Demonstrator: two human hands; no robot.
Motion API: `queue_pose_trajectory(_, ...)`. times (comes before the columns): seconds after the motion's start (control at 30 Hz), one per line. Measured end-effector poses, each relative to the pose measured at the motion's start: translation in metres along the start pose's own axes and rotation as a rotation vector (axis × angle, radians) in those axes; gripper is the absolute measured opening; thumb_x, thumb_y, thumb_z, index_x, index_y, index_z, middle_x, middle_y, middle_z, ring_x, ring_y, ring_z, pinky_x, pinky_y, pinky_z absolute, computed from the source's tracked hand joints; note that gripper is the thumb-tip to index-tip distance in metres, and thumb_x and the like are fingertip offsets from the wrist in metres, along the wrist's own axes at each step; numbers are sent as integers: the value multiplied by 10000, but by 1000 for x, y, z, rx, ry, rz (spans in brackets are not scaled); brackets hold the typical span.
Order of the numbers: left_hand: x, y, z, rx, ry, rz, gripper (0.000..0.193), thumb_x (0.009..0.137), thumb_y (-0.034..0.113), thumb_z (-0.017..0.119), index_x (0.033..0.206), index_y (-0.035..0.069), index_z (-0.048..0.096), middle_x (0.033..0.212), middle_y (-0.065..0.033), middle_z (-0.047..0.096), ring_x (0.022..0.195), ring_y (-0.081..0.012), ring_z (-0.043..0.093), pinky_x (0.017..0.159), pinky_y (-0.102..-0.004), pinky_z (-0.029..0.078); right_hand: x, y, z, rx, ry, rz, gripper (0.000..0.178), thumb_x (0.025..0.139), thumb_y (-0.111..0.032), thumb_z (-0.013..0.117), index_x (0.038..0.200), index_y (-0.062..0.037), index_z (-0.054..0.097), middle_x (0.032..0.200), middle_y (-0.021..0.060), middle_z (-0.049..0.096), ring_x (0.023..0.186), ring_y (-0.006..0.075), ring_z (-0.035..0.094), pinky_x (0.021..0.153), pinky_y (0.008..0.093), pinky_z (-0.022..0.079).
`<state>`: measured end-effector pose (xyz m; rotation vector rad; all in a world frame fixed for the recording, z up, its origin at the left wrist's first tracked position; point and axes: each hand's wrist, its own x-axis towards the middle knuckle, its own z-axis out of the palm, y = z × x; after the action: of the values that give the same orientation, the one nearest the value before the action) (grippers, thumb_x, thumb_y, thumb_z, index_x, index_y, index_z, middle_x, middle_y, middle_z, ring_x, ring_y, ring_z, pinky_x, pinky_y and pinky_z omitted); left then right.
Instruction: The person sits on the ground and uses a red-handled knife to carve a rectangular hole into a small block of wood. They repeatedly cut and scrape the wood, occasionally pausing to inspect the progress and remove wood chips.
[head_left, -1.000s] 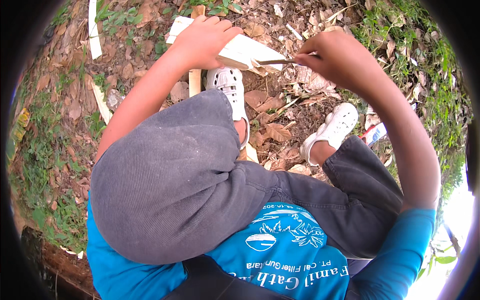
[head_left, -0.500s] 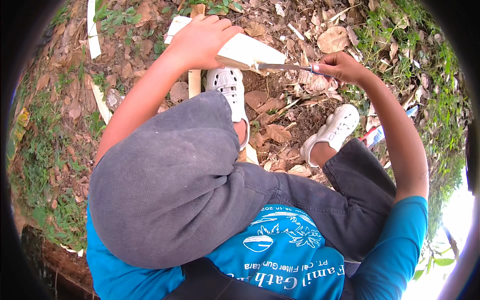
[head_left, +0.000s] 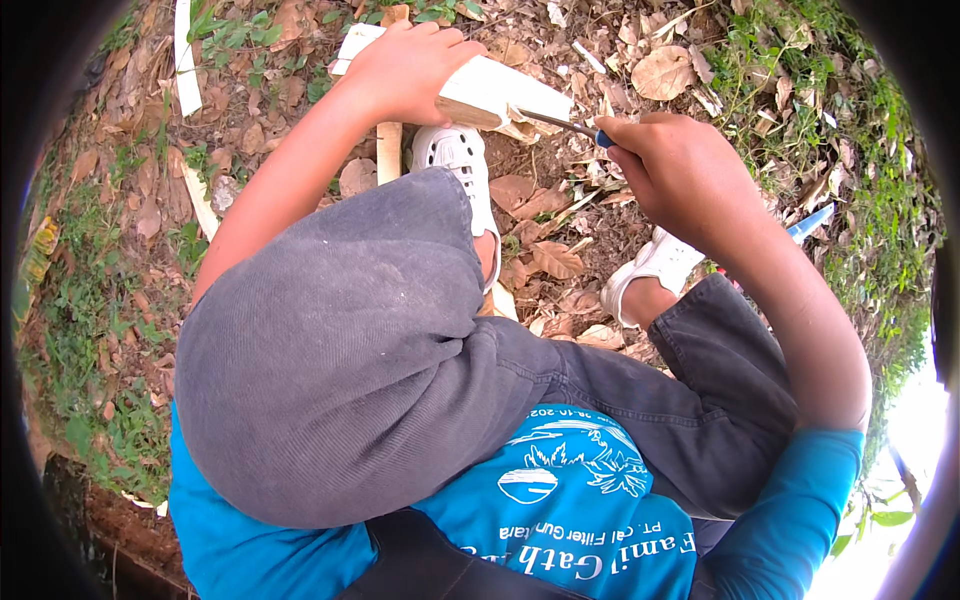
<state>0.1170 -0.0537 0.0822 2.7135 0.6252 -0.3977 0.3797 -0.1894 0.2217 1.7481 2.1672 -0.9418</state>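
My left hand (head_left: pixel 418 75) lies over a pale block of wood (head_left: pixel 505 90), its fingers across the top and the thumb at the near side. In my right hand (head_left: pixel 680 170) is a narrow-bladed tool with a blue handle (head_left: pixel 603 139), mostly hidden by the fist. The thin metal blade (head_left: pixel 555 122) meets the wood at a splintered notch near the block's right end. Whether it is a knife or a chisel I cannot make out. Just below the block is my left foot in a white clog (head_left: pixel 460 160).
Dry leaves (head_left: pixel 664 75) cover the soil, with grass (head_left: pixel 850 90) on the right. Pale wood strips (head_left: pixel 187 60) lie at left, and another strip (head_left: pixel 389 152) lies beneath the block. A blue pointed object (head_left: pixel 810 223) rests beyond my right forearm. My other white clog (head_left: pixel 655 268) is at right.
My right hand has come nearer and turned, so its back now shows and the blade appears edge-on instead of flat. The blade still meets the wood. My left hand has barely moved.
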Motion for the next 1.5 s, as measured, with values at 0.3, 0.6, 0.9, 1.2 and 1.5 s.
queue_pose_trajectory(0.3, -2, 4, -2, 1, 18, -5, 928, 635, 289, 918, 1458, 186, 504, 1248, -24, 612, 1216, -234, 569, 1024, -418, 445, 35, 119, 64, 750, -498, 323, 455, 997, -548, 616, 1013, -133, 803, 594, -22, 562, 454, 83, 465, 446, 273, 367)
queue_pose_trajectory(0.6, 8, -4, -6, -50, -23, 9, 915, 625, 324, 912, 1442, 176, 527, 1234, -42, 645, 1209, -255, 593, 1021, -433, 467, 6, 78, 19, 811, -354, -74, 391, 924, -453, 756, 1020, -77, 803, 740, 0, 670, 707, 83, 601, 637, 281, 464)
queue_pose_trajectory(0.9, 29, -2, -56, -149, -212, 12, 695, 616, 486, 872, 1195, 143, 697, 1143, -163, 690, 1111, -350, 646, 931, -443, 519, -19, 60, 18, 488, -67, 267, 410, 942, -355, 685, 1226, -64, 737, 895, 142, 747, 780, 224, 704, 740, 365, 542)
queue_pose_trajectory(1.2, 36, -17, -40, -224, -140, 49, 734, 585, 528, 887, 1175, 132, 704, 1118, -149, 692, 1085, -361, 649, 925, -456, 517, -19, 54, 67, 526, 184, 289, 379, 955, -339, 711, 1213, -64, 747, 844, 85, 735, 682, 116, 638, 640, 300, 509)
queue_pose_trajectory(1.5, 38, -15, -46, -182, -179, 22, 691, 593, 574, 869, 1106, 129, 742, 1027, -170, 729, 991, -371, 681, 851, -462, 538, -16, 72, 70, 868, 399, 510, 463, 967, -428, 696, 1254, -65, 725, 711, -32, 639, 626, 43, 548, 565, 244, 432)
